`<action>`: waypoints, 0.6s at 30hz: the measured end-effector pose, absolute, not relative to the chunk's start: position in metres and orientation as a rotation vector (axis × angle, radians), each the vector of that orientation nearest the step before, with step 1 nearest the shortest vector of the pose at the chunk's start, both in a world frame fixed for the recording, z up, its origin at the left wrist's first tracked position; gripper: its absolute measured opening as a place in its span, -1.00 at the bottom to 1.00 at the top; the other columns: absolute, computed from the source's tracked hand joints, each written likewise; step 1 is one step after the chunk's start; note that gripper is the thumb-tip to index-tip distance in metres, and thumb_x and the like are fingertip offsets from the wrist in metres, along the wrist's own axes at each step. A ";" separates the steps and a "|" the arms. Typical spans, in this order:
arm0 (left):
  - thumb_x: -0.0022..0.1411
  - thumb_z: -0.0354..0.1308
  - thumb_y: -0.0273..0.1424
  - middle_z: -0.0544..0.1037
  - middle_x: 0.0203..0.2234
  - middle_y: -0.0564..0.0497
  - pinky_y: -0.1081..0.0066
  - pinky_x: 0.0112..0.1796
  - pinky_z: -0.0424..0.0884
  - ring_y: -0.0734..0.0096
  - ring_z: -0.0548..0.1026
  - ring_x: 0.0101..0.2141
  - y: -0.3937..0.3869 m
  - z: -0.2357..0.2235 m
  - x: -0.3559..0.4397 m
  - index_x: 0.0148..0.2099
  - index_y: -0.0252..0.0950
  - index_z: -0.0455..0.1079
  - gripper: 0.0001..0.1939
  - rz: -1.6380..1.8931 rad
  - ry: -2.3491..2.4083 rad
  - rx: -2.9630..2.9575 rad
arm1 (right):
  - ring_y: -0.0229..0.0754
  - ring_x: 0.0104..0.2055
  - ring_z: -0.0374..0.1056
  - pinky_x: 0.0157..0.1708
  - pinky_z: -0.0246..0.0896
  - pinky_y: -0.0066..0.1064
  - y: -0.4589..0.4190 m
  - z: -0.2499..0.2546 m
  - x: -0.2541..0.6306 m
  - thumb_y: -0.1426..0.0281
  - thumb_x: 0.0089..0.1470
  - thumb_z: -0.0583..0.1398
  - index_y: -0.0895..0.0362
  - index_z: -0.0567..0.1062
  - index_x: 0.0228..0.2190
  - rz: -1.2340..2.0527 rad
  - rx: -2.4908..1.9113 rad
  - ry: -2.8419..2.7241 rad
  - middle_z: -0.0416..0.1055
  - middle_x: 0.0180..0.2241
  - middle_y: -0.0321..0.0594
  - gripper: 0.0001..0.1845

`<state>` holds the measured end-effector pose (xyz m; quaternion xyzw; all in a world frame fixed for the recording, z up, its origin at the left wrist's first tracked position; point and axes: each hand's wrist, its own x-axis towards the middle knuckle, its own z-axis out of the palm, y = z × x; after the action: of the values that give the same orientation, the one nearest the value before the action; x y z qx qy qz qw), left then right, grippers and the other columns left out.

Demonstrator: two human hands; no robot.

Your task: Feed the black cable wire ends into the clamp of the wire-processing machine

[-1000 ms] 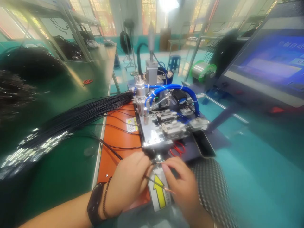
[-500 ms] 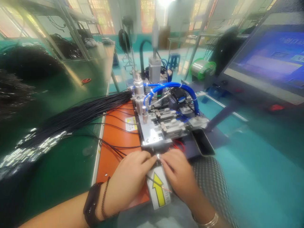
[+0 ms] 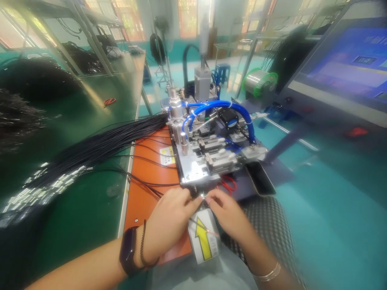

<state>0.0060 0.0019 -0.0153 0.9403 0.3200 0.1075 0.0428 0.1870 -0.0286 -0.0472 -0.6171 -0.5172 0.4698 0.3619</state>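
Head view: the person's left hand point(image 3: 171, 225) and right hand point(image 3: 229, 215) meet at lower centre of the frame, just before the front edge of a polished metal bench machine point(image 3: 192, 171) laced with glossy blue pneumatic tubing point(image 3: 232, 105). Their curled fingertips point(image 3: 197, 199) close toward each other around a tiny bright spot, but whether they grip anything there is too small to tell. A thin black wire point(image 3: 196, 222) with a bare copper tip lies across a white label with a yellow arrow point(image 3: 203, 237), near the hands. Behind the left hand, a long bundle of black wires point(image 3: 121, 145) fans over an orange mat point(image 3: 151, 211) on a green table point(image 3: 75, 201). Good work here, I'd judge, depends on a steady pinch — close to the tip, with no sideways tug.
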 end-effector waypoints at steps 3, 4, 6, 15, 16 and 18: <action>0.35 -0.14 -0.46 0.33 -0.40 -0.02 0.31 -0.38 0.23 0.30 0.27 -0.37 0.002 -0.015 0.007 0.05 -0.22 0.33 -0.69 0.336 0.989 2.901 | -0.23 -0.43 0.22 -0.42 0.12 -0.44 -0.026 -0.048 0.186 0.34 0.08 0.07 0.11 0.36 -0.50 1.203 -1.579 -1.284 0.28 -0.51 -0.35 -0.83; 0.35 -0.14 -0.46 0.33 -0.40 -0.02 0.31 -0.39 0.23 0.30 0.27 -0.37 0.003 -0.015 0.007 0.05 -0.22 0.33 -0.69 0.338 0.989 2.907 | -0.24 -0.44 0.21 -0.43 0.11 -0.44 -0.025 -0.049 0.186 0.34 0.07 0.08 0.11 0.35 -0.51 1.211 -1.572 -1.268 0.27 -0.52 -0.35 -0.83; 0.35 -0.13 -0.46 0.33 -0.39 -0.02 0.31 -0.38 0.23 0.30 0.27 -0.37 0.003 -0.015 0.008 0.05 -0.22 0.32 -0.69 0.334 0.980 2.914 | -0.24 -0.45 0.19 -0.45 0.09 -0.45 -0.024 -0.051 0.187 0.33 0.06 0.08 0.11 0.35 -0.52 1.234 -1.556 -1.241 0.26 -0.53 -0.36 -0.82; 0.31 -0.06 -0.48 0.35 -0.33 -0.06 0.25 -0.31 0.26 0.26 0.26 -0.32 0.000 -0.015 0.007 0.05 -0.29 0.32 -0.71 0.300 0.949 2.973 | -0.20 -0.37 0.26 -0.35 0.17 -0.41 -0.021 -0.062 0.187 0.31 -0.02 0.18 0.13 0.43 -0.46 1.345 -1.439 -1.031 0.35 -0.47 -0.31 -0.87; 0.30 -0.06 -0.48 0.35 -0.34 -0.06 0.25 -0.31 0.27 0.26 0.26 -0.32 0.000 -0.015 0.007 0.04 -0.28 0.32 -0.71 0.288 0.956 2.973 | -0.19 -0.35 0.28 -0.32 0.18 -0.40 -0.022 -0.063 0.186 0.31 -0.02 0.19 0.13 0.44 -0.42 1.362 -1.419 -0.987 0.38 -0.44 -0.29 -0.86; 0.31 -0.06 -0.47 0.34 -0.34 -0.04 0.25 -0.32 0.27 0.26 0.27 -0.32 0.000 -0.015 0.008 0.05 -0.26 0.32 -0.71 0.262 0.976 2.967 | -0.17 -0.30 0.31 -0.28 0.20 -0.38 -0.022 -0.062 0.186 0.31 -0.03 0.20 0.13 0.46 -0.38 1.391 -1.365 -0.912 0.41 -0.39 -0.26 -0.84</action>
<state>0.0078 0.0003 -0.0154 0.9466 0.3113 0.0836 0.0035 0.1855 -0.0217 -0.0620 -0.5583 -0.3730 0.5687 0.4751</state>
